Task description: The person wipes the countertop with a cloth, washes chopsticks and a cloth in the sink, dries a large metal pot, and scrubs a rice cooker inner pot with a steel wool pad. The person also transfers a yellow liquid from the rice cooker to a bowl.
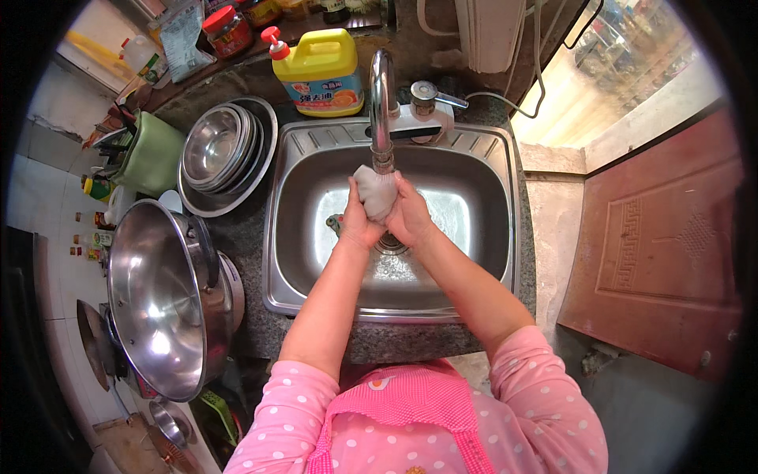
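Under the spout of a chrome faucet, a wet, whitish cloth is bunched up between my two hands. My left hand grips it from the left, and my right hand closes on its right side. Water seems to run from the spout onto the cloth. Both hands are over the basin of a stainless steel sink, above the drain. A small greenish item lies in the basin, left of my left hand; I cannot tell what it is.
A yellow detergent jug with a red pump stands behind the sink. Nested metal bowls and a large steel pot are on the left. A green utensil holder is farther back. The faucet lever points right. A reddish door is at right.
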The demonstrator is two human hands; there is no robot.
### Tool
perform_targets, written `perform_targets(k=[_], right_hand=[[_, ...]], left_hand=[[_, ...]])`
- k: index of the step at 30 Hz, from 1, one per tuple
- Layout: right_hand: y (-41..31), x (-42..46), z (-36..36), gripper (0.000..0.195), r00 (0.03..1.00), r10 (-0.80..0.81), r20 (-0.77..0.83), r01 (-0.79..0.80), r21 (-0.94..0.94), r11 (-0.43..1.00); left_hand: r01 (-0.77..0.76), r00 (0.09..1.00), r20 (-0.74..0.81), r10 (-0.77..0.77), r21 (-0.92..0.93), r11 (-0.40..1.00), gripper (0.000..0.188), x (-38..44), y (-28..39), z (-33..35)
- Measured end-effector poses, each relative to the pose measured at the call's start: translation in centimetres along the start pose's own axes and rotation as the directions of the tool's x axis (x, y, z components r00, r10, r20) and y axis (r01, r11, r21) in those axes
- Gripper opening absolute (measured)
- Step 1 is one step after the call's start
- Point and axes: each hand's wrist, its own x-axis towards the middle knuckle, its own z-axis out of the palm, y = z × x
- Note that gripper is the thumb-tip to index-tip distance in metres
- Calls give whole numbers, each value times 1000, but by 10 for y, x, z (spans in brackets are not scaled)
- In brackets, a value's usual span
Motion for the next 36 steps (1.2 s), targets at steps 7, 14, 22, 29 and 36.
perform_targets(k=[7, 14, 22, 29, 36], right_hand=[[-37, -21, 15, 44, 991, -86, -106, -18, -725, 688], [-65, -52, 30, 52, 919, 395, -23, -254, -800, 544], [-176, -18, 79, 36, 482, -268, 834, 156, -383, -910], [-141, -69, 70, 33, 879, -53, 474, 283, -608, -742], [-102, -110, 38, 62, 528, 538, 658, 742, -48, -669]], left_hand=[[-245, 969, 54, 241, 68, 967, 41, 2, -3, 0], [-179, 980, 77, 182, 735, 654, 66, -26, -14, 7], [-112, 972, 236, 19, 386, 916, 55, -42, -10, 10], [-43, 934, 355, -34, 208, 977, 62, -60, -15, 16], [116, 941, 132, -312, 739, 664, 56, -69, -44, 31]])
